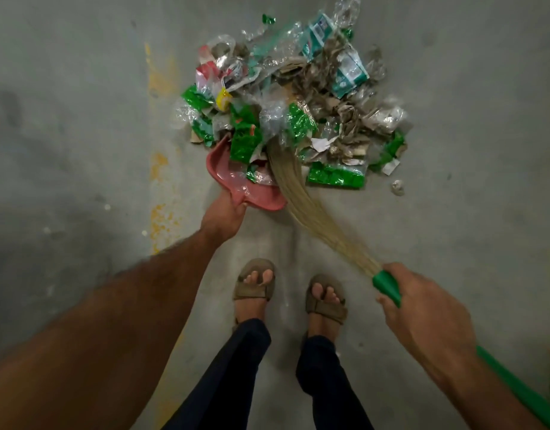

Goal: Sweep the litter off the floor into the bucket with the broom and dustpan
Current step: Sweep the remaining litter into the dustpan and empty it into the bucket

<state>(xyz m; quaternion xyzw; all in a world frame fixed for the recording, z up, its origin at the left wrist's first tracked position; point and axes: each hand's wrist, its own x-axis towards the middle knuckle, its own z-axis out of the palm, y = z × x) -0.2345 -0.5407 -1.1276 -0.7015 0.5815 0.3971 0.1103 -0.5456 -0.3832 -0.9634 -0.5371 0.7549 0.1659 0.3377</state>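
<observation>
Below, left hand grips the dustpan, right hand grips the broom; wrapper print unreadable.

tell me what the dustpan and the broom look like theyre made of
Dustpan: likely moulded plastic; even pink colour, smooth rounded rim, slight sheen.
Broom: head of long thin straw-coloured fibres, probably dried grass; its handle looks like glossy green plastic.

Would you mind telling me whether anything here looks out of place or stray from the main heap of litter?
One small crumpled clear scrap lies alone on the floor, right of the litter pile, beyond the broom bristles' present sweep. The bucket is not in view. Otherwise the pink dustpan sits at the pile's near edge, as expected.
</observation>
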